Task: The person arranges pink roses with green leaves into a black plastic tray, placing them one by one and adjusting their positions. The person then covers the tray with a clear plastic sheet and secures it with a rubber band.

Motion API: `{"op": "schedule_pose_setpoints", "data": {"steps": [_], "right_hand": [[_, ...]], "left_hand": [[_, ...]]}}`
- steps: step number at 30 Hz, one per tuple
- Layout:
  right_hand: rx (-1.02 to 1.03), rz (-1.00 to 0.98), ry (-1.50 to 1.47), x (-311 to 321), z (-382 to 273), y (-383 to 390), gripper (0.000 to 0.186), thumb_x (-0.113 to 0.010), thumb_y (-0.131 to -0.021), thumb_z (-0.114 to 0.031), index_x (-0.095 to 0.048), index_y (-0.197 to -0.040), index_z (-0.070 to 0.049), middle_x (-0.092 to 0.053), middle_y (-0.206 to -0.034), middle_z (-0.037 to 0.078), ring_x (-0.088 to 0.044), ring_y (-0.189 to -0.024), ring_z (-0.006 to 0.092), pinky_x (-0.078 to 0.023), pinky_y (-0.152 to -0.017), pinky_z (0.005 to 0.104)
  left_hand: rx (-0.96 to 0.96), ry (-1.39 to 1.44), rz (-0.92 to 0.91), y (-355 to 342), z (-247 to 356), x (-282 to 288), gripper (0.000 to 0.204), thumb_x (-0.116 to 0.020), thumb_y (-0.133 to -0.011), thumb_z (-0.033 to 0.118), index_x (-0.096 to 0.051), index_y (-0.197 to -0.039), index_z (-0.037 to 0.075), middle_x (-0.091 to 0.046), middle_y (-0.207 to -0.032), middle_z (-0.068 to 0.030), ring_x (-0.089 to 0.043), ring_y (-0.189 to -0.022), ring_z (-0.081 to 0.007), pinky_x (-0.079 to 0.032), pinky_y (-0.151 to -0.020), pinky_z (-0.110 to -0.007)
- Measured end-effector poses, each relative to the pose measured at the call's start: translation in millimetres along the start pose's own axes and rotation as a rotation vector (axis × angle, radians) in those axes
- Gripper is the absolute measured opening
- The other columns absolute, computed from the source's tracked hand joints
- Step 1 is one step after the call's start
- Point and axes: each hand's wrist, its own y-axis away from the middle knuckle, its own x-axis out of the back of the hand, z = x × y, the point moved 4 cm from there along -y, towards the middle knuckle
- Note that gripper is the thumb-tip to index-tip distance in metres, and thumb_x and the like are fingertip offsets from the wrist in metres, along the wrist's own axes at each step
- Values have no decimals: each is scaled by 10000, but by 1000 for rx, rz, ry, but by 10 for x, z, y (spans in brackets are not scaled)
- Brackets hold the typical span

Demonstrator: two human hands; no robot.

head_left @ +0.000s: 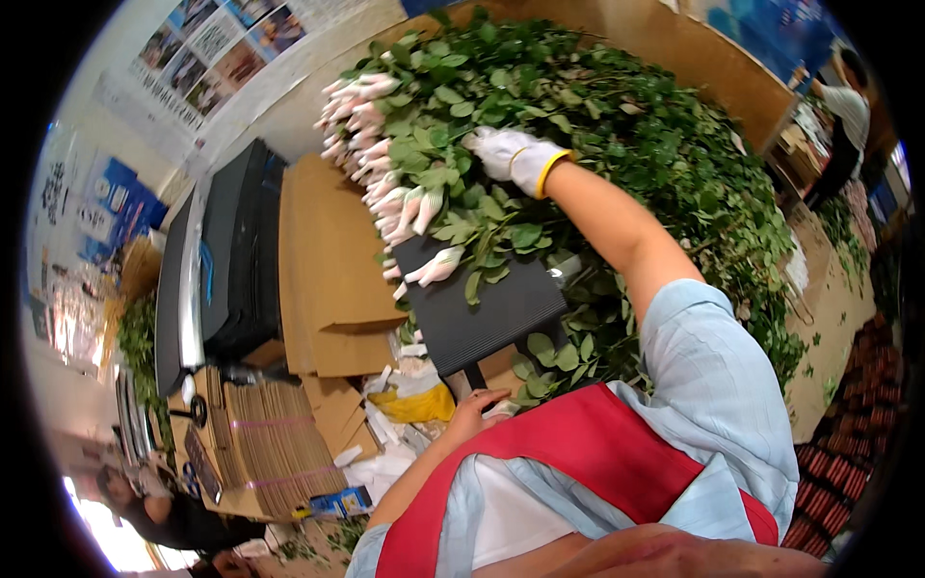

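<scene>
A large heap of leafy rose stems (pixel 617 125) lies ahead, its pale pink buds (pixel 371 144) sleeved in white netting and pointing left. My right hand (pixel 515 159), in a white glove with a yellow cuff, reaches into the leaves just right of the buds. Its fingers look drawn together, and leaves hide whatever they hold. Nearer to me stands a black ridged board (pixel 491 308), with one netted rose bud (pixel 436 267) over its far left corner. My left hand (pixel 472 412) is low beside the board's near edge, one finger pointing right; the other fingers are mostly hidden.
Brown cardboard sheets (pixel 328 260) and a black case (pixel 246 250) stand on the left. Below them are strapped cardboard stacks (pixel 275 433), a yellow plastic bag (pixel 414 403) and paper scraps. One person (pixel 843 120) works at far right, another (pixel 154 501) at lower left.
</scene>
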Motion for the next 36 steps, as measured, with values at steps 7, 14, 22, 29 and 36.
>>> {"op": "schedule_pose_setpoints", "data": {"steps": [7, 14, 22, 29, 36], "right_hand": [[-239, 436, -25, 575, 609, -617, 270, -547, -924, -177, -648, -1168, -121, -693, -1090, 189, -689, -977, 336, -569, -810, 434], [-156, 52, 222, -11, 871, -1082, 217, -530, -918, -81, -725, -1014, -76, -718, -1081, 143, -691, -997, 340, -567, -880, 406], [229, 825, 518, 2529, -288, 1062, 276, -545, -862, -80, -657, -1109, -128, -683, -984, 133, -668, -783, 319, -540, -713, 422], [-59, -286, 138, 936, -388, 2848, 339, -635, -802, -117, -690, -1128, -193, -709, -1004, 141, -707, -851, 300, -587, -715, 408], [-68, -668, 109, -889, -360, 3603, 308, -502, -983, -212, -527, -1289, -200, -675, -958, 103, -679, -858, 287, -582, -708, 402]], "left_hand": [[-12, -88, -10, 88, -37, -30, 360, -820, -757, 156, -716, -1092, 80, -704, -1112, -68, -614, -1085, -253, -499, -938, -351], [-135, -156, 9, 3, -95, -30, 359, -814, -760, 168, -719, -1099, 99, -690, -1154, -57, -586, -1130, -260, -484, -965, -366], [-45, -76, -51, -13, -205, 23, 434, -824, -748, 170, -685, -1151, 88, -664, -1166, -101, -593, -1139, -287, -469, -990, -373], [-228, -40, 127, 191, -326, -46, 377, -796, -806, 160, -721, -1175, 190, -389, -1482, -177, -469, -1291, -353, -418, -1071, -427], [-443, -539, 134, 89, 51, 99, 384, -812, -761, 185, -742, -1137, 228, -321, -1554, -168, -370, -1364, -395, -381, -1080, -459]]}}
